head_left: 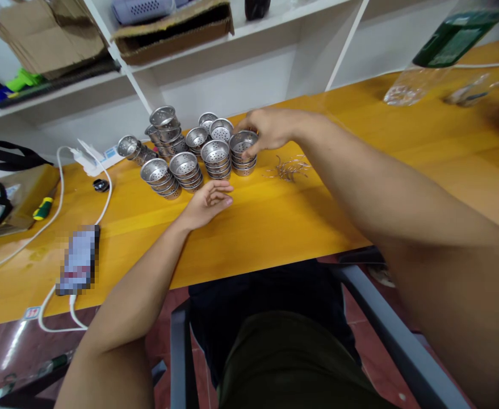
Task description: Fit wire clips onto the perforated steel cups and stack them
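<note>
Pinches with the right hand [270,129] the rim of the top perforated steel cup [243,142], round and shiny, on the rightmost of the stacks [189,169] clustered on the glossy yellow wooden table [300,221]. Rests the left hand [209,203] palm-up just before them, fingers loosely curled, empty.

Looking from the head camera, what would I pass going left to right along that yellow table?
Screwdriver → phone → stacked metal strainer cups, with the right hand on the rightmost stack → loose wire pieces → plastic bottle lying on its side.
</note>
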{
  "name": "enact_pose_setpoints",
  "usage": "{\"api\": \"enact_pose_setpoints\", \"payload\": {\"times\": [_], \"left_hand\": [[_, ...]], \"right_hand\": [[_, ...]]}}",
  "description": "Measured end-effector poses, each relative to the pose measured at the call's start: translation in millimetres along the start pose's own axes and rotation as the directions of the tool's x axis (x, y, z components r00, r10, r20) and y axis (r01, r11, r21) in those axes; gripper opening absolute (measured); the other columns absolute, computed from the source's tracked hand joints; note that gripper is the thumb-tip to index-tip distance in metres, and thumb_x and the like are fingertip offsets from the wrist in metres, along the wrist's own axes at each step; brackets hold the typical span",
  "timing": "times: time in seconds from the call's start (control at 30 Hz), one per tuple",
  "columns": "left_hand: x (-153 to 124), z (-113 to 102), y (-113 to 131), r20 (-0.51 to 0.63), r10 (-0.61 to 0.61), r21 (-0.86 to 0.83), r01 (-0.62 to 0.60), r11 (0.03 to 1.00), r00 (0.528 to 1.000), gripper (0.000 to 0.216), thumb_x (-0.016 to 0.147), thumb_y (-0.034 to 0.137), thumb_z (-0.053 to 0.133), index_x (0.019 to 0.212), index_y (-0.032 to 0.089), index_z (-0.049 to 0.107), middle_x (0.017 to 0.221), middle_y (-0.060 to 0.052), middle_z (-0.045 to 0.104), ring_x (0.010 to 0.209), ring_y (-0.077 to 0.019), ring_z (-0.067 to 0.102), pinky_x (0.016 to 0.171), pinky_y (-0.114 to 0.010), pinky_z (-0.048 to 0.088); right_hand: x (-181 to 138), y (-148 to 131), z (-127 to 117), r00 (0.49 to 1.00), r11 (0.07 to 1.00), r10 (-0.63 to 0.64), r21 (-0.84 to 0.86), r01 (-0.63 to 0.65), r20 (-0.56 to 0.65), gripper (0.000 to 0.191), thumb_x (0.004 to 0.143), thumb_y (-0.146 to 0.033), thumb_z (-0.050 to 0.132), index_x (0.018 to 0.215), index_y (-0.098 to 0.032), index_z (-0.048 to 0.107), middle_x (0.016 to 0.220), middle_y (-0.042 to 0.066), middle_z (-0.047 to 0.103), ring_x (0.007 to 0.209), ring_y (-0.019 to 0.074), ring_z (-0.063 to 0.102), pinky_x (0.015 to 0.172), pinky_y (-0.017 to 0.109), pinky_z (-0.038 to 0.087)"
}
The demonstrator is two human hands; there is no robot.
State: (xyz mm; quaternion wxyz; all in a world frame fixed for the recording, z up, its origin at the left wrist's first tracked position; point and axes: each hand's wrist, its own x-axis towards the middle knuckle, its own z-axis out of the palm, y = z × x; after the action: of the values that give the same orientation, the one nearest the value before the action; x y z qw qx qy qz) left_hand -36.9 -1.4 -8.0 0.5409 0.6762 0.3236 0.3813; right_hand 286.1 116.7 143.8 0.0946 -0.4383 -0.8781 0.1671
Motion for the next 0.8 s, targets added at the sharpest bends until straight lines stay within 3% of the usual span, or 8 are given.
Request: {"api": "enact_pose_setpoints", "payload": {"times": [0.13, 0.3, 0.43, 0.5, 0.57, 0.63, 0.7, 0.8], "left_hand": [[-1.3, 1.9, 0.1, 0.013, -0.012, -0.004, 0.012, 1.0, 1.0, 0.067, 0.103, 0.052, 0.115, 0.153, 0.024, 0.08, 0.157, -0.016, 0.086, 0.123, -0.0217, 0.089, 0.119, -0.043, 0.075], [-1.7, 2.6, -0.4, 0.023, -0.008, -0.003, 0.008, 1.0, 1.0, 0.067, 0.103, 0.049, 0.115, 0.155, 0.024, 0.08, 0.157, -0.016, 0.086, 0.124, -0.0225, 0.089, 0.119, -0.044, 0.075], [-1.9, 2.0, -0.4, 0.016, -0.012, 0.005, 0.012, 1.0, 1.0, 0.067, 0.104, 0.049, 0.114, 0.155, 0.023, 0.079, 0.158, -0.017, 0.086, 0.125, -0.0214, 0.089, 0.12, -0.043, 0.075], [-1.6, 1.4, -0.5, 0.019, -0.011, 0.009, 0.011, 1.0, 1.0, 0.068, 0.104, 0.049, 0.114, 0.156, 0.024, 0.079, 0.158, -0.017, 0.086, 0.124, -0.0215, 0.089, 0.12, -0.043, 0.075], [-1.0, 0.8, -1.0, 0.026, -0.008, 0.013, 0.008, 1.0, 1.0, 0.068, 0.104, 0.05, 0.114, 0.156, 0.024, 0.078, 0.159, -0.017, 0.086, 0.124, -0.0215, 0.089, 0.12, -0.044, 0.075], [-0.2, 0.4, -1.7, 0.034, -0.008, 0.017, 0.007, 1.0, 0.999, 0.068, 0.104, 0.052, 0.113, 0.155, 0.024, 0.078, 0.158, -0.017, 0.086, 0.123, -0.0216, 0.089, 0.12, -0.044, 0.075], [0.3, 0.2, -2.5, 0.037, -0.006, 0.017, 0.006, 1.0, 0.999, 0.068, 0.103, 0.052, 0.114, 0.154, 0.024, 0.079, 0.157, -0.016, 0.087, 0.122, -0.0218, 0.088, 0.119, -0.044, 0.075], [-0.2, 0.0, -2.8, 0.031, 0.003, 0.007, -0.004, 1.0, 1.0, 0.066, 0.104, 0.051, 0.114, 0.154, 0.024, 0.08, 0.155, -0.015, 0.088, 0.122, -0.021, 0.089, 0.12, -0.043, 0.075]], "right_hand": [[-3.6, -9.9, -8.5, 0.998, 0.994, 0.049, -0.097, -0.045, 0.039, 0.076, 0.11, -0.057, 0.109, 0.172, -0.016, 0.088, 0.151, 0.02, 0.095, 0.129, 0.0367, 0.085, 0.114, 0.046, 0.06], [-1.6, -25.0, -12.7, 0.993, 0.983, 0.094, -0.164, -0.081, 0.069, 0.078, 0.107, -0.039, 0.113, 0.177, -0.016, 0.087, 0.163, 0.023, 0.092, 0.138, 0.0418, 0.086, 0.118, 0.048, 0.061], [-4.8, -34.2, -15.2, 0.988, 0.974, 0.132, -0.194, -0.115, 0.075, 0.077, 0.113, -0.034, 0.107, 0.182, -0.011, 0.082, 0.17, 0.027, 0.088, 0.151, 0.0452, 0.084, 0.127, 0.051, 0.059], [-7.8, -31.9, -16.5, 0.986, 0.982, 0.135, -0.148, -0.12, 0.094, 0.08, 0.113, -0.035, 0.107, 0.185, -0.013, 0.08, 0.178, 0.025, 0.083, 0.158, 0.0451, 0.08, 0.134, 0.051, 0.057], [-8.2, -24.6, -16.7, 0.989, 0.993, 0.115, 0.007, -0.117, 0.091, 0.082, 0.115, -0.04, 0.107, 0.187, -0.014, 0.078, 0.182, 0.022, 0.081, 0.156, 0.0391, 0.079, 0.136, 0.046, 0.056], [-2.8, -15.5, -14.4, 0.991, 0.967, 0.13, 0.223, -0.124, -0.014, 0.071, 0.121, -0.046, 0.101, 0.181, -0.013, 0.081, 0.171, 0.017, 0.087, 0.136, 0.0277, 0.081, 0.122, 0.037, 0.06], [9.5, -7.5, -8.5, 0.964, 0.898, 0.224, 0.414, -0.146, -0.146, 0.048, 0.128, -0.047, 0.093, 0.161, -0.011, 0.088, 0.136, 0.009, 0.093, 0.108, 0.0175, 0.076, 0.099, 0.031, 0.059], [36.0, -0.4, 4.7, 0.922, 0.808, 0.347, 0.554, -0.201, -0.171, 0.021, 0.131, -0.034, 0.089, 0.126, -0.014, 0.085, 0.09, -0.006, 0.079, 0.087, 0.0124, 0.065, 0.083, 0.03, 0.053]]}}
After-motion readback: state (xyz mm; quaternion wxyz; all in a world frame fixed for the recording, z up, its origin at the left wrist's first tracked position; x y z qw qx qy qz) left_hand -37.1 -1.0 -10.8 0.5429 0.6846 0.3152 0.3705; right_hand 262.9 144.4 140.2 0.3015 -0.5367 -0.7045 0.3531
